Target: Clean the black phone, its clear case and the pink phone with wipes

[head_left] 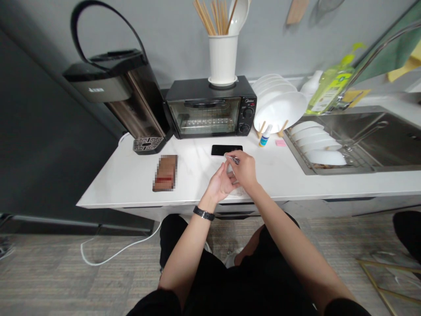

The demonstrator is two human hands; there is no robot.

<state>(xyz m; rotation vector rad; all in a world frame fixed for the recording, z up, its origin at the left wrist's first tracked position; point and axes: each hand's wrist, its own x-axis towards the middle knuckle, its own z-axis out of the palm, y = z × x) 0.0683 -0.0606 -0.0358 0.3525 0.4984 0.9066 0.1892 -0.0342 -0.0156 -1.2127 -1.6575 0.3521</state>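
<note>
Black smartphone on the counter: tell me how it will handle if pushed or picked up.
The black smartphone looks like a stiff, flat slab, so it probably won't flex, roll or tip. Its glossy face and the smooth white counter suggest it could slide easily when pushed and feel slippery. If that face is glass, it may be fragile.

Worktop (194, 186): toaster oven (210, 107) at back centre, utensil holder (222, 59) on top. Water dispenser (121, 92) to oven's left; stacked plates (279, 103) to its right. Smartphone (226, 150) in front of oven. Sink (362, 140) far right, wire rack (296, 149) inside, bowls (315, 142) on rack.
</note>
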